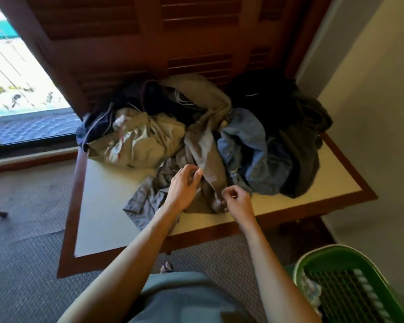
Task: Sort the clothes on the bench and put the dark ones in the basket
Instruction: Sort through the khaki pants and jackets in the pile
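Observation:
A heap of clothes lies on the cream-topped bench [107, 206]. A brown-grey garment [205, 145] runs down the middle of the heap toward me. My left hand [184, 185] pinches its near edge between thumb and fingers. My right hand [237, 201] grips the lower end of the same garment. Blue jeans [250, 150] lie right of it, with dark grey and black clothes [299, 145] further right. A light beige piece [135, 141] and a navy one [96, 127] sit at the left. A grey checked shirt [145, 199] lies under my left wrist. The green basket [317, 255] stands on the floor at lower right.
The bench has a red-brown wooden frame and stands against a louvred wooden door [173, 43]. A cream wall [371, 113] runs along the right. A glass door [16, 78] is at the left. Grey carpet [28, 252] covers the floor. A light patterned cloth [311, 292] lies inside the basket.

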Demonstrator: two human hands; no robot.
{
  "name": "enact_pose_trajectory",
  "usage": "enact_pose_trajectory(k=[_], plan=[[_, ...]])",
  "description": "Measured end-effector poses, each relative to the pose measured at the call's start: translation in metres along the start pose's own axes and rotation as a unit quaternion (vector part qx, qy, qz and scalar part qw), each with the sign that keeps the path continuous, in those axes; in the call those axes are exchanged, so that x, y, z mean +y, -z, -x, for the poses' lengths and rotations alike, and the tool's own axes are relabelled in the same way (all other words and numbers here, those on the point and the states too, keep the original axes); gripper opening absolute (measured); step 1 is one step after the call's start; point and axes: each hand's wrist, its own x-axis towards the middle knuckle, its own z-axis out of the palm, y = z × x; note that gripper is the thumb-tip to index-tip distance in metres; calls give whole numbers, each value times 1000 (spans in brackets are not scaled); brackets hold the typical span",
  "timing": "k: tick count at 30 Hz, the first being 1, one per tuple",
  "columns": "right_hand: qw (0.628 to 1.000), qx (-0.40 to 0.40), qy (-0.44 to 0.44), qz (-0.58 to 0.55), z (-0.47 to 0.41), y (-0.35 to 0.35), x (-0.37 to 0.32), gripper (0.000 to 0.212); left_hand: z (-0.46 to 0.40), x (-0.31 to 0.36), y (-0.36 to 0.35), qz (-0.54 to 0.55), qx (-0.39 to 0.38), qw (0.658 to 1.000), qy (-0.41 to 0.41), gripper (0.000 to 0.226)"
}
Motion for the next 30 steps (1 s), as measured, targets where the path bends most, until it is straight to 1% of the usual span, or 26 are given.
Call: enact_pose_trajectory(k=[3,6,11,14,17,19,21,23,25,26,28,29,30], plan=[[999,-31,24,13,-17,-46,-26,13,-23,-27,34,8,18,1000,0,31],[997,-27,56,40,-34,-91,-51,11,-36,-57,65,14,45,999,10,28],[993,-41,82,72,-64,-158,-87,9,-49,-96,100,34,79,995,59,25],[988,-53,102,103,-81,-183,-97,5,-60,-111,110,50,112,989,84,24],[983,-80,94,136,-102,-192,-111,5,-74,-119,121,45,131,987,82,23],[983,-95,97,122,-121,-198,-121,12,-85,-128,130,42,134,988,71,23],[984,-84,117,109,-142,-208,-133,18,-98,-137,140,33,144,987,69,32],[982,-46,140,114,-166,-221,-141,32,-112,-146,147,1,141,984,105,49],[982,-28,143,122,-189,-231,-149,56,-128,-150,151,-28,119,978,170,64],[983,-32,124,129,-202,-236,-152,70,-136,-153,152,-25,110,973,200,70],[986,-61,59,147,-222,-245,-154,93,-151,-158,153,-7,98,964,245,82],[984,-87,30,153,-228,-250,-152,100,-156,-162,153,-16,82,962,261,86],[981,-116,16,156,-232,-257,-146,104,-161,-167,150,-50,57,961,268,86]])
